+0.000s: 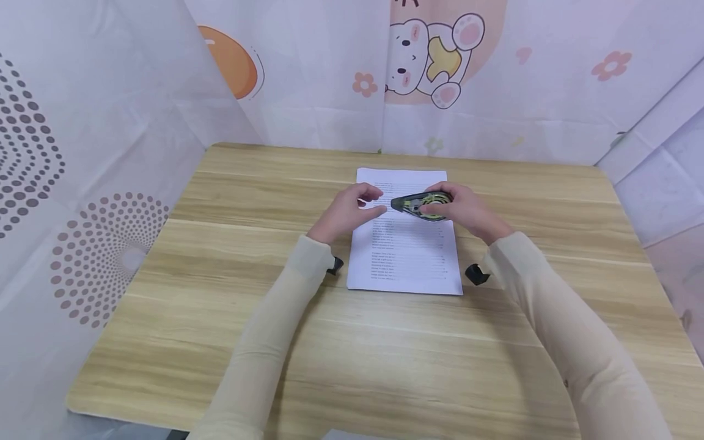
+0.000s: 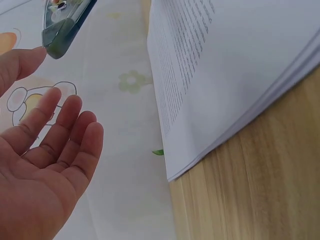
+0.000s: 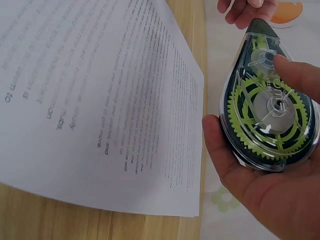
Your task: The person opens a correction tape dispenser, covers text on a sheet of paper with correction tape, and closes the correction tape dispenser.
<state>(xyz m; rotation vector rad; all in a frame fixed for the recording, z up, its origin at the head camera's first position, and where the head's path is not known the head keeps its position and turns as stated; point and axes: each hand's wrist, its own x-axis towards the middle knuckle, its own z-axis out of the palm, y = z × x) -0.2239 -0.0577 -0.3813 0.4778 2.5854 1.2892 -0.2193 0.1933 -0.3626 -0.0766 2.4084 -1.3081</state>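
My right hand (image 1: 467, 211) holds a correction tape dispenser (image 3: 267, 110) above the paper, thumb on its clear face and fingers beneath. Green toothed wheels show through the casing. A dark cap (image 3: 261, 29) covers its narrow tip, which points toward my left hand (image 1: 349, 211). That left hand holds nothing; its fingers are loosely bent and spread from the thumb, just short of the tip. In the left wrist view the thumb overlaps the edge of the cap. Below both hands lies a thin stack of printed paper (image 1: 407, 269), its text in lines.
The paper rests on a wood-grain table (image 1: 220, 244) that reaches back to a patterned white curtain (image 1: 319, 122). Black wrist-worn pieces (image 1: 476, 274) show under both sleeves. A pale edge (image 1: 346, 435) of something appears at the bottom of the head view.
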